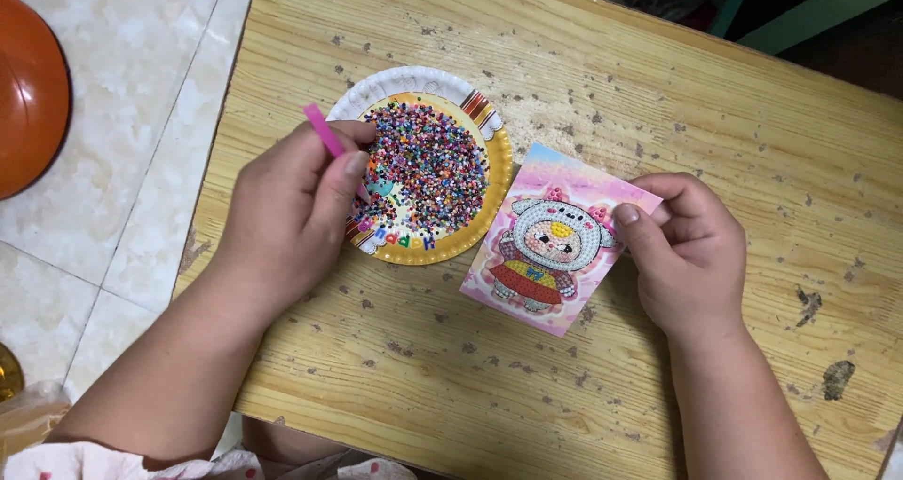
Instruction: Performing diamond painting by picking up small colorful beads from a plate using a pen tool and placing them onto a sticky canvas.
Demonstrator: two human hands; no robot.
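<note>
We see the left hand (296, 212) pinching a pink stylus (326, 134) over a bead-filled paper plate (406, 87); the right hand (685, 245) grips a pink, seemingly half-finished cartoon picture card (550, 245).

Soft, even indoor light falls from above; the wooden worktop (564, 367) is bright and sharp, shadows under the hands are faint, no glare, and the top right corner lies dim

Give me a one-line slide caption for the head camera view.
Left hand dips a pink pen into a paper plate of beads; right hand steadies a cartoon card.
</note>
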